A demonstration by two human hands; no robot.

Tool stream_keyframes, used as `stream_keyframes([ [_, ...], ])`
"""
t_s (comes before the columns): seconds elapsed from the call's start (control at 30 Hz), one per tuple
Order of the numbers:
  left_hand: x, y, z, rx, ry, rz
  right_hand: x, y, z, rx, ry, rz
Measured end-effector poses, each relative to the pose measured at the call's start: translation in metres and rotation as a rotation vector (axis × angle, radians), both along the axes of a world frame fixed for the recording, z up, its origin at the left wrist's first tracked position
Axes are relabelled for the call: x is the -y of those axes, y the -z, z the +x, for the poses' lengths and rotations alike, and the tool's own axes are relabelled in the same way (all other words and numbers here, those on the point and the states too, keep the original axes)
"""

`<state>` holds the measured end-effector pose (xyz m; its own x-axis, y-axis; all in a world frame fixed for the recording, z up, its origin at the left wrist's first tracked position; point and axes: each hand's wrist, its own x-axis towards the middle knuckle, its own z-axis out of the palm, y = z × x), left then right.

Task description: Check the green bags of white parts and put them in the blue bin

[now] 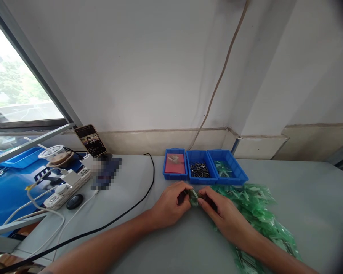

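One small green packet (193,198) is clamped between thumb and fingers of the left hand (170,203) and right hand (223,213), on the near side of the middle blue bin (205,180), where a slackened pinch could drop it toward the green bags (263,217) at right.

Grey table (160,251) beneath blue bins (203,180), green bags (260,217), black cable (128,211)
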<state>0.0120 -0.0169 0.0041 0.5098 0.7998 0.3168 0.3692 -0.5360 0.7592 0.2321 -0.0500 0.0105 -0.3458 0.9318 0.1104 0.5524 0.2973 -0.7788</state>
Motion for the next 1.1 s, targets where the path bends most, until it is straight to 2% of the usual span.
stream_keyframes([
  [0.17,-0.0024,-0.004,-0.0003,0.053,0.043,0.003,-0.0014,-0.0028,0.0009,-0.039,0.009,-0.011],
  [0.57,-0.0076,0.002,-0.0019,0.21,0.081,-0.07,-0.001,-0.0044,0.0,-0.061,0.021,0.015],
  [0.77,-0.0089,0.0002,-0.0008,0.26,0.108,-0.11,-0.0002,-0.0037,-0.0004,-0.046,0.029,0.02],
  [0.93,-0.0073,0.0011,0.001,0.289,0.064,-0.235,0.0001,-0.0018,-0.0007,-0.01,0.046,0.005],
  [1.1,-0.0069,0.005,0.0052,0.412,0.019,-0.368,-0.0012,-0.0017,-0.0015,-0.02,0.063,-0.006],
])
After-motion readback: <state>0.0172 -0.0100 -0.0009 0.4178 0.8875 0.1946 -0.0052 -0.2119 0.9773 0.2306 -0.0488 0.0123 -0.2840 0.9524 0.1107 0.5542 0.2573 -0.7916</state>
